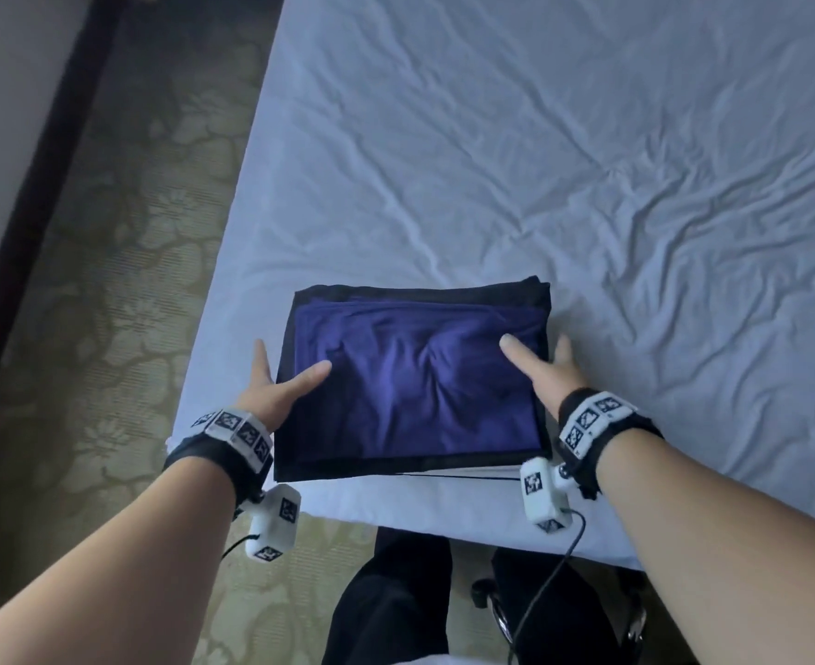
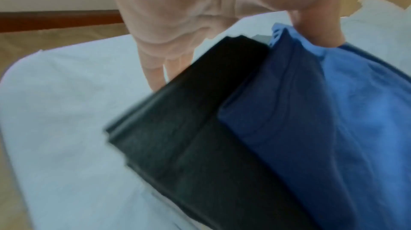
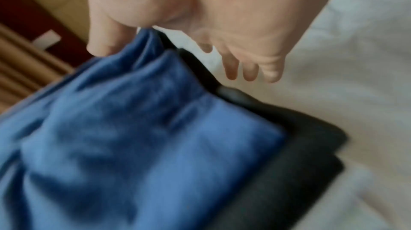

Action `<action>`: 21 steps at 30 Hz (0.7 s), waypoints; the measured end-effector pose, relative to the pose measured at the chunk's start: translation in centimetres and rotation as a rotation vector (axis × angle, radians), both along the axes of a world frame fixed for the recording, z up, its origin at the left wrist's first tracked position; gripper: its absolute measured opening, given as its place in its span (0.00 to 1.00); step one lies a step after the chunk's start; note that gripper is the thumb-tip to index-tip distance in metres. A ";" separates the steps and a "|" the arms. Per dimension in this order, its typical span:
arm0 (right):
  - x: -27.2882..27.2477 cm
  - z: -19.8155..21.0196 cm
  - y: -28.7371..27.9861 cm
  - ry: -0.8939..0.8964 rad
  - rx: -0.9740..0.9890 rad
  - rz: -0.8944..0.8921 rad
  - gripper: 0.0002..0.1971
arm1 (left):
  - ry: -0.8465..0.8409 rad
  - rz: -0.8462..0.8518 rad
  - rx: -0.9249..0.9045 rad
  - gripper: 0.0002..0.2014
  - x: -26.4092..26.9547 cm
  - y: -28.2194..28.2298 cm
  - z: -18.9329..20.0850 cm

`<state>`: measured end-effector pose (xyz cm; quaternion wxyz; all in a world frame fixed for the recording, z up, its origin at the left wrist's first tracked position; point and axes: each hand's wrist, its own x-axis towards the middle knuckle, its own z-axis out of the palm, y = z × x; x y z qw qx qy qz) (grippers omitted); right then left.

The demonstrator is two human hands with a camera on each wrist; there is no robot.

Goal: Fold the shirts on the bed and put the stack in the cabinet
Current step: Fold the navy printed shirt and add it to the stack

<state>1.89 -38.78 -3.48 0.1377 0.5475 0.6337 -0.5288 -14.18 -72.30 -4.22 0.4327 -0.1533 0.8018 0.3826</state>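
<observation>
A folded blue shirt (image 1: 410, 386) lies on top of a folded black shirt (image 1: 425, 292), forming a stack near the front left corner of the bed (image 1: 540, 160). My left hand (image 1: 273, 381) is at the stack's left side, thumb resting on the blue shirt (image 2: 311, 128) and straight fingers running down beside the black shirt (image 2: 189, 146), their tips hidden behind it. My right hand (image 1: 547, 371) is at the right side. Its thumb touches the blue shirt (image 3: 133, 146), while its straight fingers (image 3: 251, 72) hover over the sheet just beyond the black shirt (image 3: 289, 172).
Wrinkled white sheet covers the bed behind and to the right of the stack. Patterned beige carpet (image 1: 108, 280) and a dark wooden baseboard (image 1: 36, 194) lie left of the bed. My dark trousers (image 1: 396, 592) and a chair base (image 1: 492, 597) are below the bed's front edge.
</observation>
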 end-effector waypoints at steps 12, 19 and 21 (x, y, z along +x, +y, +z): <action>2.2 -4.5 -2.3 0.077 0.149 0.081 0.68 | 0.097 0.148 0.283 0.65 1.7 0.6 -4.2; 1.9 -4.9 -1.8 0.204 0.155 0.036 0.59 | 0.113 0.157 0.360 0.46 1.7 1.6 -4.1; 1.9 -4.8 -1.4 0.213 0.152 0.052 0.57 | 0.084 0.185 0.385 0.44 1.6 1.8 -3.7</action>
